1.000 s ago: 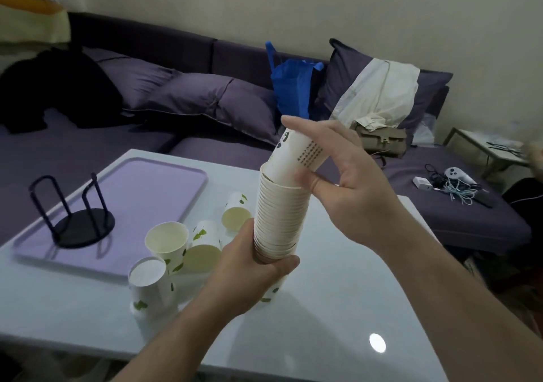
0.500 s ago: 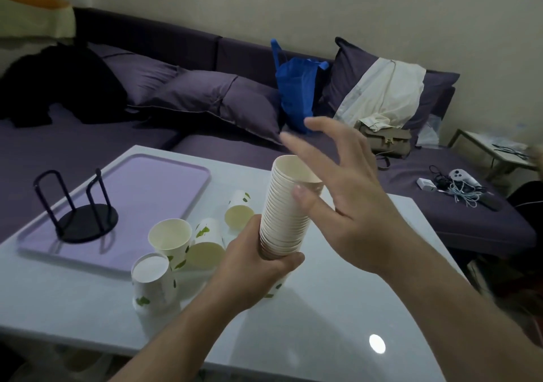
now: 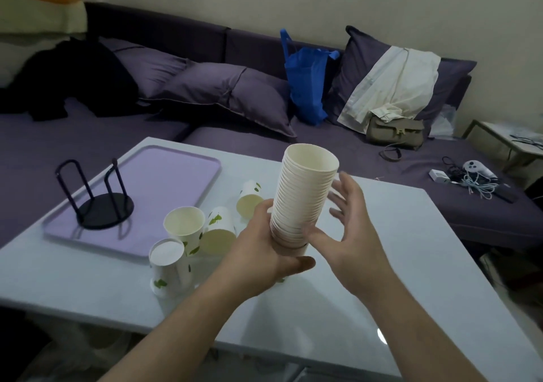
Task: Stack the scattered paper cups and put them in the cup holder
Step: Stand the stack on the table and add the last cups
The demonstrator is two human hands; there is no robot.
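Two hands are working above the tabletop (image 3: 338,308). The left hand (image 3: 258,249) is gripping the base of a tall stack of nested paper cups (image 3: 304,196), thumb curled under the front of it, and is holding it upright with a slight lean toward 1 o'clock. The right hand (image 3: 349,234) is sitting at the stack's 3 o'clock with fingers spread and relaxed, thumb touching the lower rims, grasping nothing. Four loose cups are lying at the stack's 9 o'clock: an upright cup (image 3: 184,224), an upside-down cup (image 3: 167,267) at its 7 o'clock, and two on their sides, one tipped cup (image 3: 219,231) and a farther tipped cup (image 3: 249,198). The black wire cup holder (image 3: 101,199) is standing on a lilac tray (image 3: 164,182) further out at 9 o'clock, well apart from the stack.
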